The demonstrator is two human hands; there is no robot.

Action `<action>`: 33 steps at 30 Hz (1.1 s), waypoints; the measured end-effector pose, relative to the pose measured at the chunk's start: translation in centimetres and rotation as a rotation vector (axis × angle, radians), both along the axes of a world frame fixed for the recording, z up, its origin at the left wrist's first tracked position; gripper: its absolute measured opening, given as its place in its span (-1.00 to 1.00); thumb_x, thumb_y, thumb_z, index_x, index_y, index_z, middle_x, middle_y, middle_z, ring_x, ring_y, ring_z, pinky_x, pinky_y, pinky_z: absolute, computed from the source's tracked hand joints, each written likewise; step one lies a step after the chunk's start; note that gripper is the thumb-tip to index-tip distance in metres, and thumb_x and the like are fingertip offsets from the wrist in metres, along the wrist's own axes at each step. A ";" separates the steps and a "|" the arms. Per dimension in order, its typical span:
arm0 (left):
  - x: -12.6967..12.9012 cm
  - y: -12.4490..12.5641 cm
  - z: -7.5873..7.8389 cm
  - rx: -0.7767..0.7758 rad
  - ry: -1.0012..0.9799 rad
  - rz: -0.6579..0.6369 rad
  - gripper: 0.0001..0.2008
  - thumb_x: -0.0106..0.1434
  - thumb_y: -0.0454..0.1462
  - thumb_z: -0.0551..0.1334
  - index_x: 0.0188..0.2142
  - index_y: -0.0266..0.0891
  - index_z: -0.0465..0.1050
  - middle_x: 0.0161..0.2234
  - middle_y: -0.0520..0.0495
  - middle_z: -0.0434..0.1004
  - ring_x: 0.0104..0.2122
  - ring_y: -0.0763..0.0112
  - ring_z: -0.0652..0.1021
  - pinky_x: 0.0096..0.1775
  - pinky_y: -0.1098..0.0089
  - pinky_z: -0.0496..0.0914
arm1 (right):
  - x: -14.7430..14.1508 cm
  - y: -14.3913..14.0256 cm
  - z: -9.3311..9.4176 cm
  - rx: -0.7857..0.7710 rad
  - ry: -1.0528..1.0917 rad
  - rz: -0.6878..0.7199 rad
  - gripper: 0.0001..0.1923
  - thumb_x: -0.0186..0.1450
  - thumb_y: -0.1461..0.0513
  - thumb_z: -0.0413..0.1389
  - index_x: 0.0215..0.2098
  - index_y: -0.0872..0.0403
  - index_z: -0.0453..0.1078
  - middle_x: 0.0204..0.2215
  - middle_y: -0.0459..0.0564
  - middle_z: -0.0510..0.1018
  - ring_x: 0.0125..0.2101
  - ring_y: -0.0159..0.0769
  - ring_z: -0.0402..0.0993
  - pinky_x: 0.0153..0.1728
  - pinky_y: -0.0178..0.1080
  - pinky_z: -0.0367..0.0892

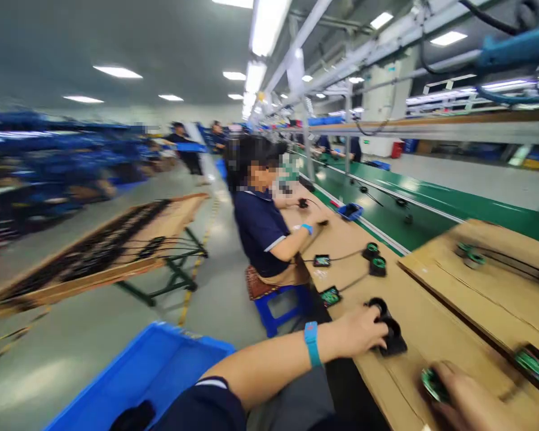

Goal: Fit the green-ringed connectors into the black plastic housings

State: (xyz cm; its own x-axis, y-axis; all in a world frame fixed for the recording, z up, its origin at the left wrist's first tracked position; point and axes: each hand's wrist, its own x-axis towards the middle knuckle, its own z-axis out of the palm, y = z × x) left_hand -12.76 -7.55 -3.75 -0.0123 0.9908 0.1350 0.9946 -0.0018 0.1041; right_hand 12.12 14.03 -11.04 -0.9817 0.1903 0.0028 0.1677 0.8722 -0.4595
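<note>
Black coil part (388, 335): lies on the cardboard-covered bench (431, 335), close to the near bench edge, which runs diagonally from lower centre up toward the co-worker. Left hand (359, 330) rests on its near side, fingers curled over the round black top; wrist carries a blue wristband (312, 343). Grip looks partly closed on the part, thumb hidden.

Right hand (465, 398) at lower right, motion-blurred, fingers bent over a small green-wound coil (432, 384) at its left side; whether it is gripped or only touched cannot be told.

Open room: bare cardboard between the two hands and beyond the black part. Further along the bench, two more green coils (375, 257) with wires leading to small circuit boards (330, 296) near the edge. A raised cardboard sheet (485, 281) bounds the right side; a green circuit board (536, 365) lies at its near end. Green conveyor belt (399, 209) runs beyond.

Part appearance: matt black, two round humps on a flat base, no wire visible.

Off the bench edge: blue crate (153, 371) at lower left; seated co-worker (263, 227) on a blue stool (281, 305) at the next place.
</note>
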 end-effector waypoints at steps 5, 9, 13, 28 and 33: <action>2.0 8.4 -2.9 0.036 -0.131 0.070 -0.81 0.35 -0.18 0.25 -0.10 -0.21 0.47 -0.08 -0.25 0.41 -0.18 0.13 0.54 -0.14 0.13 0.51 | -0.3 -6.3 4.7 -0.009 -0.221 -0.344 -0.78 0.25 0.23 0.15 -0.12 0.07 0.40 -0.14 0.19 0.54 -0.14 0.04 0.55 -0.10 -0.01 0.46; 1.1 7.9 -4.0 0.234 -0.381 0.085 -0.27 0.18 -0.16 0.44 0.27 -0.12 0.20 0.27 -0.32 0.20 0.21 -0.09 0.38 0.17 -0.04 0.38 | 0.4 -7.1 5.2 -0.136 -0.074 -0.433 -0.53 0.23 0.26 0.23 0.10 0.17 0.35 0.02 0.25 0.49 0.02 0.05 0.48 0.06 0.01 0.40; 0.9 4.9 -6.4 0.347 -0.667 0.268 -0.02 0.09 -0.14 0.50 0.35 -0.12 -0.03 0.28 -0.31 0.22 0.25 -0.02 0.35 0.26 -0.04 0.30 | 1.7 -7.3 4.0 -0.229 0.092 -0.440 -0.45 0.26 0.20 0.24 0.19 0.12 0.32 0.10 0.22 0.48 0.07 0.00 0.46 0.14 0.04 0.37; 3.0 4.8 -6.8 0.367 -0.872 0.406 -0.38 0.12 -0.14 0.45 0.11 -0.19 0.29 0.05 -0.22 0.47 0.07 0.06 0.50 0.15 -0.01 0.37 | 2.0 -7.1 3.1 -0.232 0.195 -0.392 -0.50 0.30 0.18 0.18 0.19 0.11 0.34 0.09 0.18 0.49 0.08 -0.07 0.46 0.17 0.04 0.38; 3.1 4.3 -6.8 0.331 -0.818 0.208 -0.29 0.21 -0.26 0.31 0.31 -0.20 0.11 0.25 -0.30 0.31 0.26 0.02 0.34 0.27 -0.06 0.23 | 1.9 -7.1 3.7 -0.248 0.188 -0.389 -0.51 0.28 0.21 0.18 0.18 0.08 0.35 0.10 0.16 0.49 0.10 -0.07 0.45 0.20 0.05 0.35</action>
